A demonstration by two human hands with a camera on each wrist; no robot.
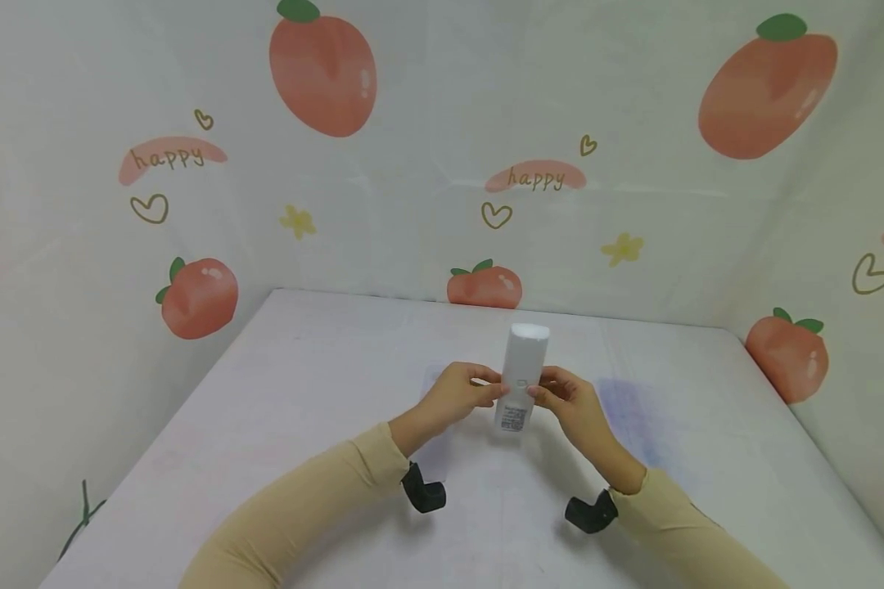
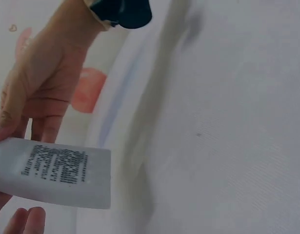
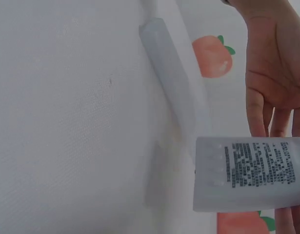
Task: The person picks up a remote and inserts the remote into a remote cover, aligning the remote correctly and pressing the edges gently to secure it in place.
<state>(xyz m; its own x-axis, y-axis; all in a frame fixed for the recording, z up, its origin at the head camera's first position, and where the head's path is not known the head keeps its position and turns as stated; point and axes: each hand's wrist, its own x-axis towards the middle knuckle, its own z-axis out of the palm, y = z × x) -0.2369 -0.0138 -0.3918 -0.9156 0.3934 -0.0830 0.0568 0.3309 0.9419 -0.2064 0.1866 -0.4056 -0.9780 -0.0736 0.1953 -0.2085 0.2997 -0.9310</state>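
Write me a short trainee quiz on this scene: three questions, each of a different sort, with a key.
1. True or false: the left hand and the right hand both hold the white container.
2. In the head view, what colour is the printed block near the container's lower end? A) red B) dark grey or black C) yellow
3. Fill in: the word written on the wall covering behind the table is "____".

Key: 1. True. 2. B. 3. happy.

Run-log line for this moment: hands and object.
left hand: pinches one side of white container | right hand: pinches opposite side | white container: slightly tilted, printed block toward lower end
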